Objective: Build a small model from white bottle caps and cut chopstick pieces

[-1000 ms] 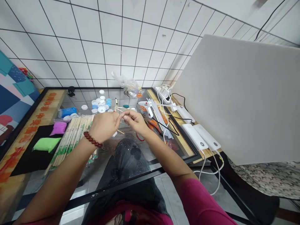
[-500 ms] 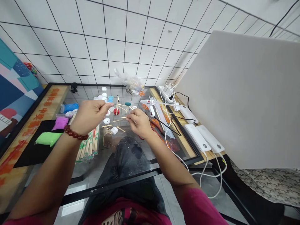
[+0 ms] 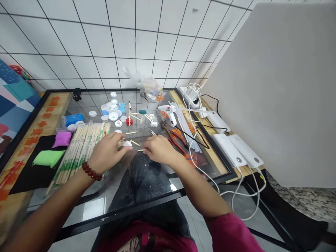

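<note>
My left hand, with a red bead bracelet on the wrist, is low over the glass table, thumb and fingers apart around a small white piece. My right hand pinches a short wooden stick that points left. Short stick pieces lie between the hands. Behind them stands a small stick model with a red cap and a dark green oval piece. Long wrapped chopsticks lie beside my left hand.
White and blue bottle caps are scattered behind my left hand. To the right are a glue gun, red-handled pliers, glue sticks, cables and white power banks. Green clay and purple clay lie left.
Both hands have come down nearer the tabletop. My left hand has opened from a pinch and reached the white piece. My right hand still grips the stick. The camera view has shifted.
</note>
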`<state>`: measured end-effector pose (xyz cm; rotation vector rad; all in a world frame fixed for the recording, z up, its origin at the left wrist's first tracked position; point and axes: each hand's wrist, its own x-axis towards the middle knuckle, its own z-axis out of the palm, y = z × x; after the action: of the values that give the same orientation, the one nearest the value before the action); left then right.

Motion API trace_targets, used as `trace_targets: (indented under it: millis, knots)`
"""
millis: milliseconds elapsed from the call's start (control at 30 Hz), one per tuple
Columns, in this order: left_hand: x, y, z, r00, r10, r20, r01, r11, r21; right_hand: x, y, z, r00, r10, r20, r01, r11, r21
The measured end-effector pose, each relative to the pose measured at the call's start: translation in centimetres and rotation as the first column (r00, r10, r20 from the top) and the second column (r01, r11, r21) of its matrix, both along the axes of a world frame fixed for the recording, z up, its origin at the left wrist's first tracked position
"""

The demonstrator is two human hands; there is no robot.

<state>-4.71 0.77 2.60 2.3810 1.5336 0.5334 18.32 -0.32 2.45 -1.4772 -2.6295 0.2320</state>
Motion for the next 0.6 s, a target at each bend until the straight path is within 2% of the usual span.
trace_targets:
  millis: [133, 300, 600]
  knots:
    - [0.5, -0.7, -1.0, 0.998, -0.032, -0.048, 0.034, 0.999, 0.027, 0.0, -0.1, 0.1, 1.0, -0.002, -0.021, 0.001, 0.998, -0.057]
    - [0.9, -0.9, -1.4, 0.997, 0.009, -0.083, -0.01, 1.0, -0.018, -0.3, 0.5, -1.0, 0.964, -0.145, -0.222, 0.145, 0.989, -0.017]
    - [1.1, -0.9, -1.6, 0.994, 0.064, -0.085, -0.066, 0.998, -0.021, -1.3, 0.7, -2.3, 0.978, -0.159, -0.134, 0.16, 0.987, -0.002]
